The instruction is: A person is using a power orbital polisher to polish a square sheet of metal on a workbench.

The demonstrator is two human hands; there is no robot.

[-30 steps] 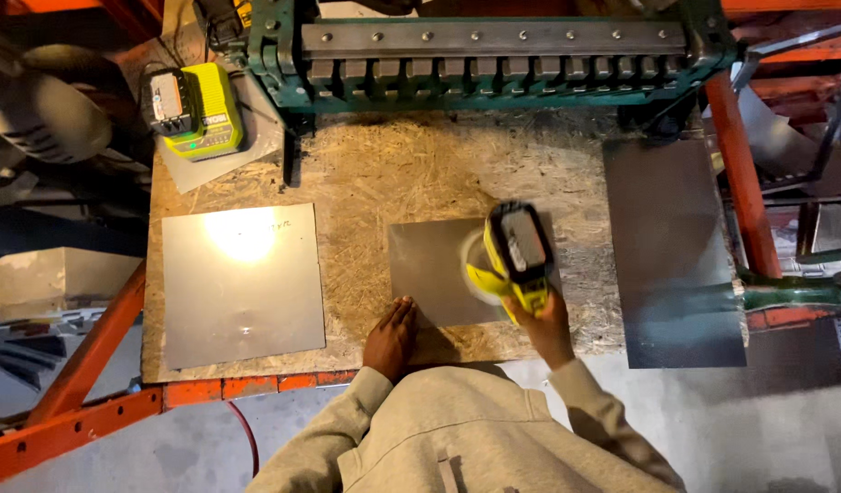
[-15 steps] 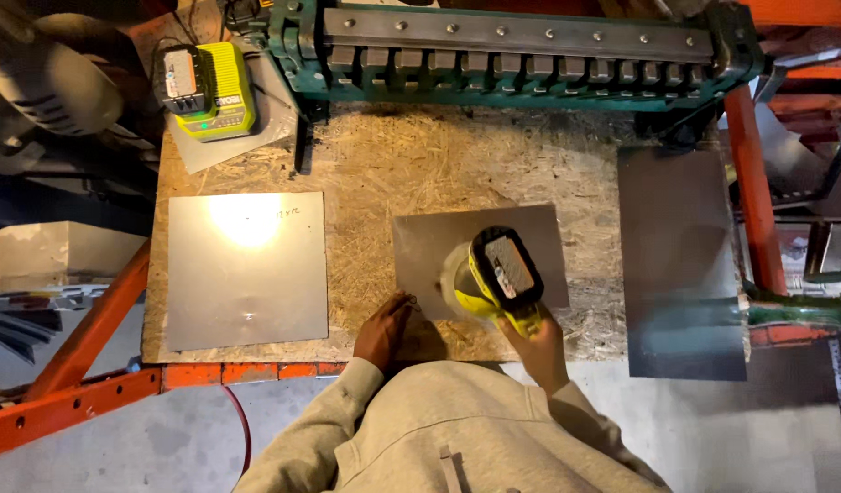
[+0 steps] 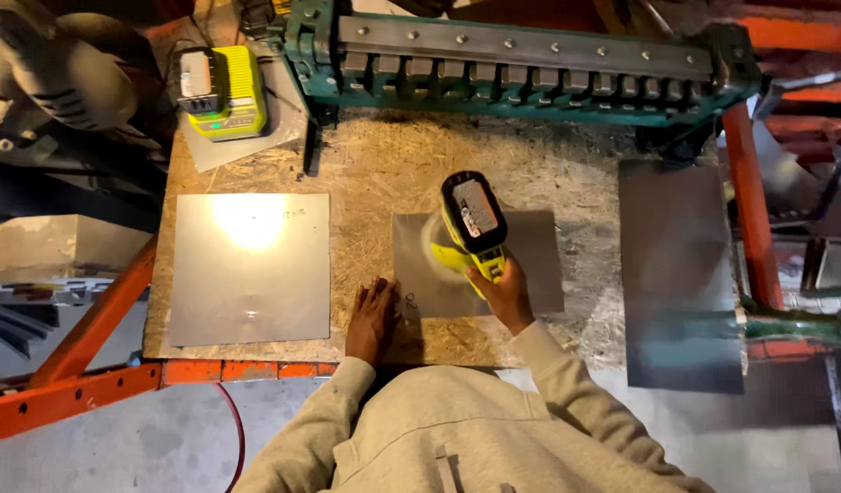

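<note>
**benchrat:** Starting from the far left, what's laid out on that chipboard bench (image 3: 384, 164)?

**tinbasher:** Up in the left corner a yellow-green battery charger (image 3: 222, 91) is parked, and below it a shiny square metal sheet (image 3: 250, 267) is laid flat, glare spot near its top edge. Next over, the left hand (image 3: 372, 319) is pressed flat, fingers spread open, right at the near left corner of the smaller metal sheet (image 3: 530, 260) in the middle. That sheet is being worked by a yellow cordless power tool (image 3: 473, 228), which is gripped tight at the handle by the right hand (image 3: 504, 297). Its spinning head is blurred on the sheet's left half. Further right, a darker metal panel (image 3: 680, 274) is hung over the bench edge. A green sheet metal brake (image 3: 521, 64) is set across the back
</note>
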